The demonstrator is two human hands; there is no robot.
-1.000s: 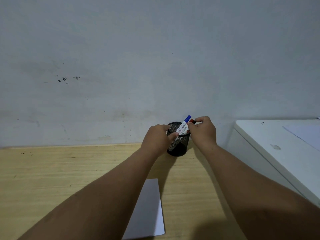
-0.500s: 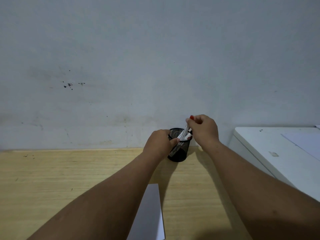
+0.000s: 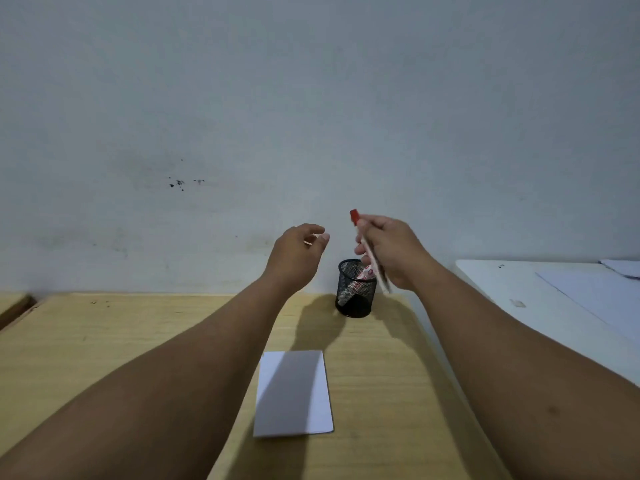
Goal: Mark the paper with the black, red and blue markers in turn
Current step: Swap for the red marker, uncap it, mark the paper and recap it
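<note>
Above the round black mesh cup (image 3: 356, 289) — right hand (image 3: 394, 252) fingers pinching the red-capped marker (image 3: 367, 249), left hand (image 3: 298, 258) fingers spread.

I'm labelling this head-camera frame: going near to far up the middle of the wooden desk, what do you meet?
Sheet of paper → black mesh pen holder → right hand holding the red marker → wall.

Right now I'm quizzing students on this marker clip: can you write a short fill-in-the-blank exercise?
1. The right hand holds a marker with a ____ cap.
2. The mesh pen cup stands on the ____ desk.
3. The left hand holds ____.

Missing words: red; wooden; nothing
</note>
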